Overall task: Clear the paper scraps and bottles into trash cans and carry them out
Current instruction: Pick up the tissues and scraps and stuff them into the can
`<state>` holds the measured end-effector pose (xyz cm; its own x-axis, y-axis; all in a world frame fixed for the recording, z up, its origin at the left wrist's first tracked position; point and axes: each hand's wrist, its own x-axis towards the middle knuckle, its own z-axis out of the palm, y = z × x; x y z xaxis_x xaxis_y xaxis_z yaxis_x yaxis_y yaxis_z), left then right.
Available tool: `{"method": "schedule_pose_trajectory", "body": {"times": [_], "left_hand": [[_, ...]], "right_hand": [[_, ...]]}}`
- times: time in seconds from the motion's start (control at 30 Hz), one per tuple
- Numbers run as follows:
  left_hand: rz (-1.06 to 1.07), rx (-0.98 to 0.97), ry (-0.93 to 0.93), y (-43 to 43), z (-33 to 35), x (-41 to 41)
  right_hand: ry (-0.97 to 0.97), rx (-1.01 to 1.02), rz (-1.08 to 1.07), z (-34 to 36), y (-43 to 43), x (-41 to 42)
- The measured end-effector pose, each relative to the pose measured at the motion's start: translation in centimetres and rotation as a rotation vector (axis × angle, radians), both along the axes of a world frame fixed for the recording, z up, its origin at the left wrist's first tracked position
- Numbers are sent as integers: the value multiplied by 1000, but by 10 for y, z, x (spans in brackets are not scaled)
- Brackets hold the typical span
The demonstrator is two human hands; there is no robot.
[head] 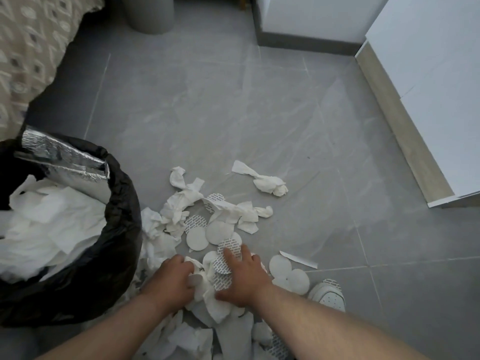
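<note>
Your left hand [172, 279] is curled into the pile of scraps [207, 229] on the floor [259, 113], fingers bent around a wad of crumpled tissue [205, 287], with a small pale disc pinched near the thumb. Your right hand [245, 278] lies flatter, palm down, fingers spread over printed round discs [228, 246] and thumb stretched toward the left hand; it presses on the paper, and you cannot tell whether it has closed around anything.

The scraps lie in front of you, touching the bin [78, 268] at your left and running under both forearms to the bottom edge. They are a mix of twisted tissue, plain white circles and circles with lines of print. One twisted tissue [262, 179] lies apart, farther out to the right, and a narrow paper strip [298, 259] lies beside two white circles [288, 272] near your shoe [328, 294].

The bin has a black liner and is already loaded with white paper, with a silvery foil sheet [65, 159] tucked against its far rim. A grey can [148, 14] stands at the top of the view, well away from the pile. Patterned fabric [28, 48] fills the top left, and white cabinets [428, 87] line the right.
</note>
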<state>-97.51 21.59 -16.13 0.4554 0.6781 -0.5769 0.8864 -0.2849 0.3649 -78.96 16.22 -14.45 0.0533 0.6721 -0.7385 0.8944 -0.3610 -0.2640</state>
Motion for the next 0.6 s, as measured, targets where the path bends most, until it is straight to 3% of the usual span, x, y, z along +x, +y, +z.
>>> {"method": "schedule_pose_trajectory", "body": {"times": [0.27,0.47,0.6], "left_hand": [[-42,8,-20,1,12,-1],[-163,6,-54,19,65,3],[-173,24,-116,36,136,7]], "right_hand": [[21,120,-123,6,23,9],[7,174,-55,92,61,50],[70,327,-188,163,76,55]]}}
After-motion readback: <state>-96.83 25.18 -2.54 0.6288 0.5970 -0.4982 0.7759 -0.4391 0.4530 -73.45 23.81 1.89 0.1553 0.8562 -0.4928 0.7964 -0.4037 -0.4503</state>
